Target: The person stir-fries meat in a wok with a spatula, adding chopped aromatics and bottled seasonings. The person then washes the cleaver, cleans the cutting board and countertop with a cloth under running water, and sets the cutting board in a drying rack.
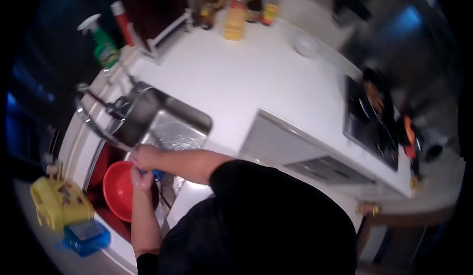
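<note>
My right hand (146, 157) and my left hand (142, 178) meet over the sink, just by the end of the curved metal faucet (88, 120). The right fingers are curled in at the left hand's fingertips; whatever they hold, if anything, is hidden. Of the left hand, the palm side and thumb show, but its fingers are mostly covered. Beneath the hands a red basin (117, 196) sits in the near part of the sink. A small blue thing (158, 174), too blurred to name, shows beside the hands. Wet steel gleams in the sink's far bowl (185, 129).
A yellow jug (61, 203) and a blue bottle (87, 237) stand left of the sink. Behind it are a green spray bottle (103, 46) and a rack (167, 33). Several sauce bottles (255, 6) line the back wall. On the stove (357, 115) at right sits a pan (377, 95) with food.
</note>
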`<state>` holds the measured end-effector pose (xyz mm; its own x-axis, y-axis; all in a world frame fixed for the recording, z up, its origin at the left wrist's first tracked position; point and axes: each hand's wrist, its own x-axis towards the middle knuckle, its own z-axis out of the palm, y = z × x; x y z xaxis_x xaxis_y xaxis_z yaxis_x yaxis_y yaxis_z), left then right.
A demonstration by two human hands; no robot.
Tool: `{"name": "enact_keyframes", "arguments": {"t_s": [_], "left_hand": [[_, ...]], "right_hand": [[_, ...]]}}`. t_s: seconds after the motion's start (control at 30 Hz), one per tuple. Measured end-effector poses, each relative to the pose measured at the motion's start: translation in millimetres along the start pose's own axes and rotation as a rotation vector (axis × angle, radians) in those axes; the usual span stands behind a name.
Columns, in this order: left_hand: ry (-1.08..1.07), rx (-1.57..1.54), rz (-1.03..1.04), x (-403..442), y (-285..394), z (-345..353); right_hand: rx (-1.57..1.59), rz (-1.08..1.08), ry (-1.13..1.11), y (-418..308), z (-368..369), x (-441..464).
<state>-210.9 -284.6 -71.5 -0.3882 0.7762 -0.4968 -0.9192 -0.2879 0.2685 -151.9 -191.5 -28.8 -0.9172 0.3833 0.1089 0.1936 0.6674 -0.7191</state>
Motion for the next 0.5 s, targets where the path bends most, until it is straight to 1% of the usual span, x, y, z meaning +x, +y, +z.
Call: {"name": "enact_keyframes", "arguments": {"t_s": [0.03,0.07,0.1,0.17,0.2,0.23,0.27,0.3,0.37,0.4,0.43,0.47,0.5], "left_hand": [[-0.055,0.527,0.131,9,3,-32],[-0.051,0.588,0.119,-1,0,-19],[-0.05,0.645,0.121,-16,2,2],[0.012,0.811,0.324,-32,1,21],[-0.084,0.82,0.347,-20,21,-3],[0.057,0.666,0.384,-17,23,-3],[0.125,0.559,0.305,-6,29,-19],[0.19,0.453,0.224,7,33,-32],[0.076,0.249,-0.061,7,15,-11],[0.089,0.132,-0.073,9,6,-5],[-0.094,0.193,-0.013,22,3,-18],[-0.273,0.251,0.052,45,-2,-47],[-0.446,0.307,0.128,66,-4,-77]], "right_hand": [[-0.031,0.019,-0.104,14,-14,5],[-0.176,-0.132,-0.173,30,-21,9],[-0.185,0.007,-0.076,35,-21,9],[-0.072,0.063,-0.069,55,-4,8],[-0.018,0.067,-0.202,54,-8,3],[0.039,0.073,-0.337,52,-8,-4],[0.043,0.065,-0.475,57,2,1],[0.013,0.043,-0.376,48,0,-1],[-0.043,-0.001,-0.186,20,-1,-6],[-0.004,0.037,-0.083,13,18,-4],[0.035,0.074,0.015,9,34,-1],[0.039,-0.015,-0.036,0,28,-6],[0.015,0.02,-0.044,4,24,-10]]}}
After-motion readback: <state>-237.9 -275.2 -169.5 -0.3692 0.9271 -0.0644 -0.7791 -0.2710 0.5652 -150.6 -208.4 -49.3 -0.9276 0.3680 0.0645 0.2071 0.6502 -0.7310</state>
